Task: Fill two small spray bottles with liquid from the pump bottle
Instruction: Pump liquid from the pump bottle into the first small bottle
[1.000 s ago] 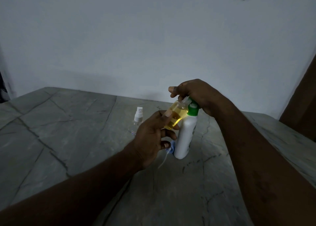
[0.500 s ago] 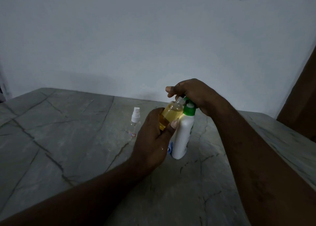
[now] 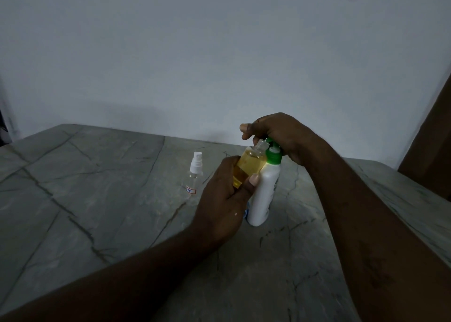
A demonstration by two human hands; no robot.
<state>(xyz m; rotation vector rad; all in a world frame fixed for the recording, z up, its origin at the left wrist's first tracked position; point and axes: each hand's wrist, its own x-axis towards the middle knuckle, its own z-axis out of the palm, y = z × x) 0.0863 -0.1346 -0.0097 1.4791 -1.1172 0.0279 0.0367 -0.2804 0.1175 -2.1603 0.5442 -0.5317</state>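
Left hand (image 3: pixel 219 199) is gripping the uncapped spray bottle (image 3: pixel 249 165), tilted beside the pump bottle (image 3: pixel 264 194); right hand (image 3: pixel 280 136) is curling over its pump. Capped spray bottle (image 3: pixel 194 175) is standing apart, left.

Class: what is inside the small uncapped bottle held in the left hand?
Yellow liquid fills the small bottle nearly to its shoulder; the neck looks empty. The left hand covers its lower part.
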